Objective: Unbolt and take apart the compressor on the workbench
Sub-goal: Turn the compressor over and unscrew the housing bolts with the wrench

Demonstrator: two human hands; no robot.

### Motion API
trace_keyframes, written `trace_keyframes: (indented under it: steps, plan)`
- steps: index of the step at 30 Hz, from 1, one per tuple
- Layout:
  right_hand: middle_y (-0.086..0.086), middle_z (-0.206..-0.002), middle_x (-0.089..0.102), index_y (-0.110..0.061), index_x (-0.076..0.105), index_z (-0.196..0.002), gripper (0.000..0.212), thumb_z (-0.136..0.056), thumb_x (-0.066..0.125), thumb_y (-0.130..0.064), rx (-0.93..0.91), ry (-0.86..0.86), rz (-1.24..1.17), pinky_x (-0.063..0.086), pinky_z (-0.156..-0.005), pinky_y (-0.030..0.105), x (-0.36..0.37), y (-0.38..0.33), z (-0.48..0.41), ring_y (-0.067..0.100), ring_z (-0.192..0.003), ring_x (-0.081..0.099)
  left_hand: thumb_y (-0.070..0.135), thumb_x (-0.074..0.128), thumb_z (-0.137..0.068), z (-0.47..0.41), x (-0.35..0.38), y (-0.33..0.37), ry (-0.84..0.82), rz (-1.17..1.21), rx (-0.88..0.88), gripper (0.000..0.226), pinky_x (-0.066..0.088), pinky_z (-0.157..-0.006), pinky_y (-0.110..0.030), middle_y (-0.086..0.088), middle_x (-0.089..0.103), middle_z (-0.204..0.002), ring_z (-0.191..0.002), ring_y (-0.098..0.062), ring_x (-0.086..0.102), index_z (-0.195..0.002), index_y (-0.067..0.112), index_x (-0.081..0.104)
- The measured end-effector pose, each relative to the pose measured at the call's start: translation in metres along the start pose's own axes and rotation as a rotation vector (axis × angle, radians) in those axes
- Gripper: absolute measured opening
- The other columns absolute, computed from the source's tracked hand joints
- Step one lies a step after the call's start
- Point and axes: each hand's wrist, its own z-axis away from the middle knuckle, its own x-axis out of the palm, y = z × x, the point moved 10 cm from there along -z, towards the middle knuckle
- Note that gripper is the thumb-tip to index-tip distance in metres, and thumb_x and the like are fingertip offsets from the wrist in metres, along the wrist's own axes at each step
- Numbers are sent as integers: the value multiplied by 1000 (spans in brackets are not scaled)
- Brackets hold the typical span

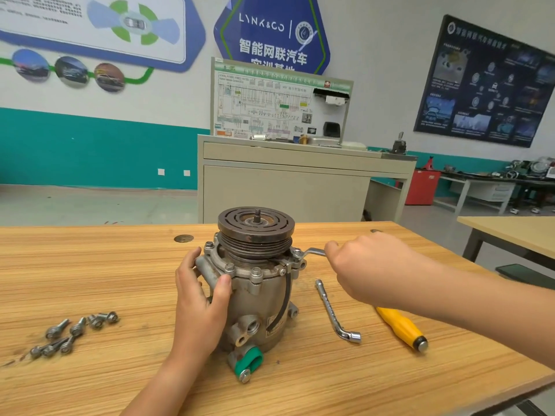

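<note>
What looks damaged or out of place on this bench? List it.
Rust spots the pulley and flange of the compressor. Its black wire hangs loose down the body. Removed bolts lie scattered on the workbench's left side. Nothing looks spilled or broken.

Left grip (200, 297) and right grip (368, 265), fingers curled

A grey metal compressor (255, 301) is stood upright on the striped light-wood workbench (105, 274). Loose silver bolts (72, 331) are scattered to its left; a chrome L-shaped socket wrench (333, 313) and a yellow-handled screwdriver (401, 327) are laid to its right.
</note>
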Motion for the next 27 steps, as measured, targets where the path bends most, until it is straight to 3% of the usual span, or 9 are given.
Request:
trace_keyframes:
  steps: [5, 11, 15, 17, 20, 22, 23, 25, 27]
  plan:
    - [3, -57, 32, 6, 24, -136, 50, -88, 40, 4, 9, -10, 58, 21, -36, 26, 7, -6, -1, 18, -44, 30, 63, 42, -67, 0, 0, -1, 7, -3, -11, 69, 38, -104, -51, 7, 35, -139, -129, -21, 41, -130, 44, 25]
    - [-6, -59, 39, -10, 45, -113, 20, -93, 42, -6, -12, 43, 118, 25, -41, 24, 8, 14, -18, 11, -48, 37, 63, 43, -68, 0, 0, -3, 5, 2, -14, 62, 40, -104, -50, 9, 35, -139, -129, -19, 42, -126, 51, 25]
    - [1, -94, 62, -12, 51, -109, 19, -92, 46, -6, 24, 144, 6, 44, -67, 29, 11, 16, -63, 20, -81, 59, 63, 43, -68, -1, 1, -2, 1, 4, -15, 62, 41, -103, -49, 11, 35, -137, -128, -19, 42, -126, 52, 26]
    - [3, -108, 62, -12, 52, -114, 25, -92, 43, -4, -7, 263, -75, 42, -84, 30, 7, 6, -82, 22, -98, 58, 63, 44, -68, -1, 0, -2, -1, 1, -11, 63, 41, -103, -49, 11, 35, -137, -128, -19, 43, -126, 51, 25]
    - [0, -117, 60, -15, 53, -120, 31, -93, 40, -6, -45, 376, -166, 39, -93, 26, 0, 2, -91, 19, -108, 55, 64, 45, -68, -1, -2, -1, -5, -1, 0, 65, 41, -103, -49, 12, 35, -137, -128, -18, 42, -127, 50, 25]
    - [2, -111, 64, -14, 51, -123, 31, -95, 39, -8, 46, 411, -256, 47, -85, 31, -1, 20, -79, 21, -101, 58, 64, 45, -68, -1, -1, -1, -10, -2, -3, 65, 42, -103, -49, 11, 35, -138, -129, -18, 41, -128, 51, 24]
    - [3, -99, 65, -12, 50, -124, 29, -97, 39, -12, 116, 457, -352, 49, -73, 33, -3, 32, -68, 22, -90, 60, 64, 45, -68, 0, -2, -1, -11, -1, -6, 65, 42, -103, -48, 10, 35, -139, -129, -18, 41, -128, 51, 24]
    - [-2, -72, 57, -11, 48, -122, 27, -99, 39, -21, 190, 545, -542, 39, -51, 31, -6, 46, -40, 20, -64, 54, 64, 45, -68, 0, -1, -1, -11, 1, -7, 65, 41, -103, -48, 9, 35, -140, -130, -17, 40, -128, 51, 24]
    - [-4, -65, 51, -15, 46, -122, 28, -99, 36, -25, 173, 507, -556, 35, -46, 29, -3, 45, -18, 18, -57, 49, 64, 45, -68, 0, -1, -1, -6, 2, -6, 65, 40, -104, -48, 9, 34, -139, -130, -17, 39, -128, 51, 24]
